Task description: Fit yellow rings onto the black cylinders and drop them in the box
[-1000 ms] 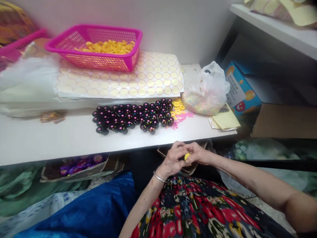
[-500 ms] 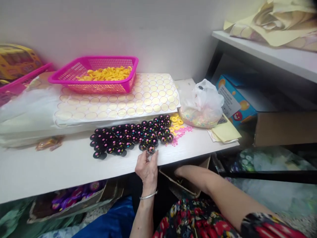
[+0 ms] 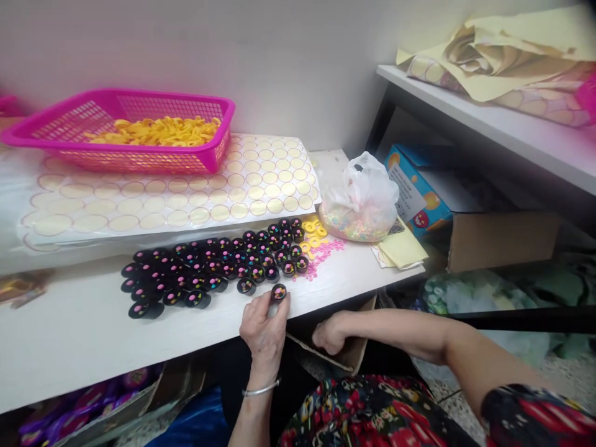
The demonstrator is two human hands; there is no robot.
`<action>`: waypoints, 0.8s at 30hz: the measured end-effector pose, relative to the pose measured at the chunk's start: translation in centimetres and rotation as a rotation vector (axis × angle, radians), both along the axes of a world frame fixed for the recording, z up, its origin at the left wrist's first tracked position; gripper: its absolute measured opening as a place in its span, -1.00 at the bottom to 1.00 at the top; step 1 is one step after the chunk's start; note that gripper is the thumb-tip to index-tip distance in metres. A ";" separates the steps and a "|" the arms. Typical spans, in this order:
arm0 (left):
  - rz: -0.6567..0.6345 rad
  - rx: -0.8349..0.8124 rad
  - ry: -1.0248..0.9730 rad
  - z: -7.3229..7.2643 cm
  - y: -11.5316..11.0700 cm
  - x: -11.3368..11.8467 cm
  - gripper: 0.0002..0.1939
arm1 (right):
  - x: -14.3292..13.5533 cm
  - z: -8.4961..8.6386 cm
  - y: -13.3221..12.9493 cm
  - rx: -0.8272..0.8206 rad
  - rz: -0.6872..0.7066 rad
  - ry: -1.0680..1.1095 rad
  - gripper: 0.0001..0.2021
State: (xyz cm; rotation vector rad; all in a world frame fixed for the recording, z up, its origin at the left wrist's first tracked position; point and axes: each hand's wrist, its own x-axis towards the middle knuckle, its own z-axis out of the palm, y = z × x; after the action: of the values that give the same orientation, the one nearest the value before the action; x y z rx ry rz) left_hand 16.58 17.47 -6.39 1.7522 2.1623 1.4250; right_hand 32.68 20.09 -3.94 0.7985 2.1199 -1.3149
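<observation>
Between thumb and fingers, my left hand point(image 3: 264, 323) grips a small black round cup point(image 3: 278, 292) with coloured beads inside, at the table's front edge. Behind it several like black cups point(image 3: 200, 264) stand in a tight cluster, each showing a pink dot and coloured bits. One cup point(image 3: 246, 285) sits slightly apart, just left of the held one. My right hand point(image 3: 329, 335) is down in a cardboard box point(image 3: 361, 338) below the table edge. Its fingers are curled and partly hidden, so what they hold does not show.
Yellow rings point(image 3: 314, 230) and loose pink beads point(image 3: 321, 254) lie right of the cups. A tied plastic bag of beads point(image 3: 358, 214) stands behind them. A pink basket point(image 3: 216, 152) of yellow pieces rests on sticker sheets point(image 3: 261, 208). A shelf point(image 3: 465, 105) juts out at right.
My left hand has drawn the black cup toward the front edge, away from the cluster. The right hand has risen a little in the box and shows more. The view has shifted right.
</observation>
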 end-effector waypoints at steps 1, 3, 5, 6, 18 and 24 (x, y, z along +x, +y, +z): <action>-0.044 0.010 0.009 0.0 0.0 0.2 -0.80 | 0.5 0.9 0.8 -0.078 0.053 -0.008 -0.93; -0.136 0.004 0.016 0.0 0.2 0.8 -0.82 | 1.9 3.0 3.1 -0.177 0.096 0.027 -0.88; -0.218 -0.023 0.023 0.1 0.4 1.6 -0.84 | 3.3 5.0 5.9 0.070 -0.138 0.222 -0.87; -0.251 -0.041 0.026 0.2 0.6 2.1 -0.84 | 3.8 5.6 7.4 0.358 -0.279 0.267 -0.84; -0.368 -0.225 -0.018 0.3 1.9 5.5 -0.80 | 2.0 3.9 13.7 1.006 -0.216 -0.115 -0.72; -0.343 -0.216 -0.029 0.3 1.8 5.5 -0.77 | 1.9 4.4 14.6 0.984 -0.139 -0.101 -0.78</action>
State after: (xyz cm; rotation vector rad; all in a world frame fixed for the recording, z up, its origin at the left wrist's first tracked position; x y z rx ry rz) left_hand 22.13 19.28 -6.12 1.8885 1.8068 1.0862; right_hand 34.60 34.66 0.48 1.3535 2.6204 -0.1774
